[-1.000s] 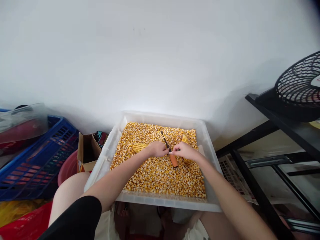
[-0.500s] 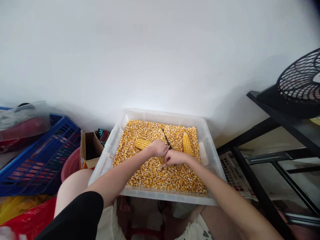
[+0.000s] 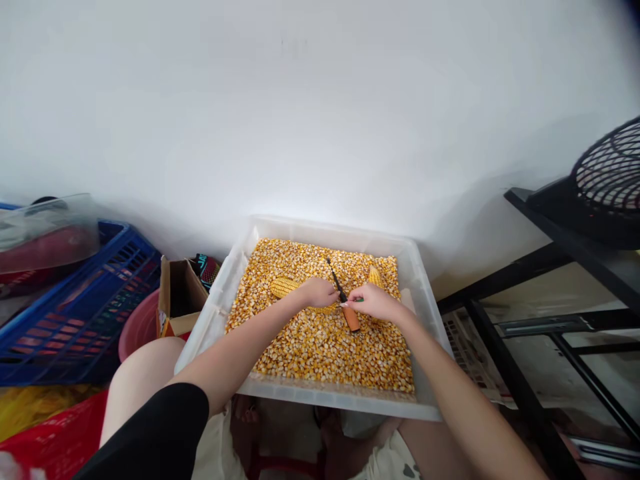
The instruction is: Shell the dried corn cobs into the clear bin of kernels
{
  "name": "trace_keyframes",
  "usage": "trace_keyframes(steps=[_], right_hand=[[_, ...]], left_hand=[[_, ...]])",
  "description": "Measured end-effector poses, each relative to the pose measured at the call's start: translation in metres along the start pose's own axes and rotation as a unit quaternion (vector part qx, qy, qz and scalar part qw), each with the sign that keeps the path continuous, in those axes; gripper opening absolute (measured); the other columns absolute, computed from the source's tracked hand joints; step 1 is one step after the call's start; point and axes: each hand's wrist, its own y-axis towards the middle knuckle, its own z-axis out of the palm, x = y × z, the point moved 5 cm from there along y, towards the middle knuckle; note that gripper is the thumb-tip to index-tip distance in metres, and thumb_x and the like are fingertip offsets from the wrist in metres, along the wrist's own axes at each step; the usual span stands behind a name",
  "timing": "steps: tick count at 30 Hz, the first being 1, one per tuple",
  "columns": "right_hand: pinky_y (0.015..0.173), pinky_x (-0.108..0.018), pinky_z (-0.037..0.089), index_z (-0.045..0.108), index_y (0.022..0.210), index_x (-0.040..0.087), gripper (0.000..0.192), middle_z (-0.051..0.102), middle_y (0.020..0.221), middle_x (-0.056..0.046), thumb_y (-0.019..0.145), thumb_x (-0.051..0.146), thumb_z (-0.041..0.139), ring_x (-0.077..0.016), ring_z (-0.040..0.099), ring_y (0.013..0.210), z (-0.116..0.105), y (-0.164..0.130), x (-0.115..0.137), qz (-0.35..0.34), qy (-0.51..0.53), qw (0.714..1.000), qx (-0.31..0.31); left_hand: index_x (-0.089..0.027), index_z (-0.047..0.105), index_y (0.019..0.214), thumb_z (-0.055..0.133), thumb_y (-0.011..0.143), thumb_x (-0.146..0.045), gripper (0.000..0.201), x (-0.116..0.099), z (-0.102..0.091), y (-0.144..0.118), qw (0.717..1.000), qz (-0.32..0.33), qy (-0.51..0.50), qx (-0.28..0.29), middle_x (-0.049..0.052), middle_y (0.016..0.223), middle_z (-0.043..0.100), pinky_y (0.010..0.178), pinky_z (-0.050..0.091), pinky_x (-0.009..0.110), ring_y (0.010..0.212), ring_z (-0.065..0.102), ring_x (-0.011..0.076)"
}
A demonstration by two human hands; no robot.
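Note:
A clear plastic tub (image 3: pixel 425 313) on my lap is filled with loose yellow corn kernels (image 3: pixel 325 347). My left hand (image 3: pixel 317 292) grips a corn cob (image 3: pixel 283 287) that lies across the kernels. A screwdriver (image 3: pixel 344 303) with an orange handle and a dark shaft is held in my right hand (image 3: pixel 375 303), its tip pointing up and left beside the cob. A second corn cob (image 3: pixel 374 275) lies behind my right hand, partly hidden.
A blue crate (image 3: pixel 75 307), a pink basin (image 3: pixel 140 327) and an open cardboard box (image 3: pixel 177 297) stand to the left. A black shelf frame (image 3: pixel 550 267) with a fan (image 3: pixel 607 177) on top is at the right. A white wall rises behind.
My right hand dipped down and left over the kernels half a second ago, then came back up beside the left hand, with the orange handle showing again.

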Motion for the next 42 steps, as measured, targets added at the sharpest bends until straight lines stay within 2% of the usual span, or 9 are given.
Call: trace_keyframes(steps=[4, 8, 11, 28, 37, 40, 42], right_hand=[[0.052, -0.022, 0.027, 0.062, 0.061, 0.014, 0.034, 0.057, 0.057, -0.002, 0.081, 0.039, 0.047, -0.0113, 0.048, 0.055, -0.002, -0.004, 0.012, 0.01, -0.091, 0.996, -0.011], [0.056, -0.023, 0.03, 0.063, 0.068, 0.015, 0.029, 0.063, 0.069, -0.007, 0.084, 0.032, 0.045, -0.0151, 0.056, 0.064, 0.002, -0.006, 0.029, 0.014, -0.233, 0.972, -0.005], [0.059, -0.024, 0.032, 0.064, 0.074, 0.015, 0.03, 0.065, 0.075, -0.009, 0.085, 0.031, 0.042, -0.0163, 0.058, 0.069, 0.006, -0.007, 0.032, 0.02, -0.288, 0.957, 0.006], [0.058, -0.023, 0.03, 0.064, 0.07, 0.016, 0.03, 0.065, 0.074, -0.007, 0.085, 0.032, 0.044, -0.0157, 0.058, 0.07, 0.005, -0.007, 0.029, 0.002, -0.276, 0.961, 0.008], [0.059, -0.023, 0.029, 0.062, 0.069, 0.015, 0.029, 0.064, 0.071, -0.008, 0.085, 0.029, 0.043, -0.0151, 0.056, 0.066, 0.021, -0.001, 0.021, -0.018, -0.267, 0.964, 0.007], [0.057, -0.023, 0.028, 0.061, 0.066, 0.014, 0.028, 0.062, 0.067, -0.007, 0.083, 0.029, 0.045, -0.0141, 0.053, 0.062, 0.021, 0.0, 0.017, -0.02, -0.226, 0.974, -0.004], [0.054, -0.022, 0.027, 0.061, 0.063, 0.014, 0.029, 0.059, 0.061, -0.004, 0.082, 0.031, 0.047, -0.0121, 0.05, 0.058, 0.018, 0.001, 0.011, -0.008, -0.16, 0.987, -0.009]], left_hand=[[-0.015, 0.067, 0.082, 0.022, 0.086, -0.043, 0.054, -0.003, 0.0, 0.0, 1.0, 0.003, 0.016, -0.01, 0.013, 0.085, 0.067, 0.07, 0.045, 0.031, 0.08, 0.062, 0.0233], [-0.014, 0.067, 0.078, 0.023, 0.086, -0.04, 0.052, -0.005, 0.0, 0.0, 0.999, 0.005, 0.039, -0.015, 0.012, 0.081, 0.067, 0.069, 0.045, 0.03, 0.079, 0.063, 0.023], [-0.015, 0.068, 0.077, 0.022, 0.087, -0.038, 0.052, -0.005, 0.002, 0.001, 0.999, 0.011, 0.048, -0.019, 0.012, 0.079, 0.067, 0.068, 0.046, 0.031, 0.079, 0.063, 0.0232], [-0.016, 0.068, 0.079, 0.023, 0.086, -0.04, 0.051, -0.001, 0.004, 0.003, 0.999, 0.006, 0.043, -0.015, 0.011, 0.081, 0.068, 0.067, 0.046, 0.031, 0.078, 0.063, 0.0229], [-0.015, 0.067, 0.076, 0.024, 0.086, -0.036, 0.049, -0.005, 0.007, 0.003, 0.997, 0.023, 0.068, -0.033, 0.012, 0.077, 0.067, 0.063, 0.045, 0.029, 0.075, 0.063, 0.0228], [-0.014, 0.067, 0.076, 0.023, 0.086, -0.036, 0.05, -0.007, 0.007, 0.001, 0.997, 0.027, 0.072, -0.03, 0.012, 0.077, 0.067, 0.062, 0.045, 0.03, 0.074, 0.063, 0.0226], [-0.014, 0.067, 0.076, 0.023, 0.087, -0.036, 0.05, -0.007, 0.007, 0.0, 0.996, 0.026, 0.075, -0.027, 0.012, 0.077, 0.066, 0.061, 0.044, 0.029, 0.073, 0.063, 0.0223]])
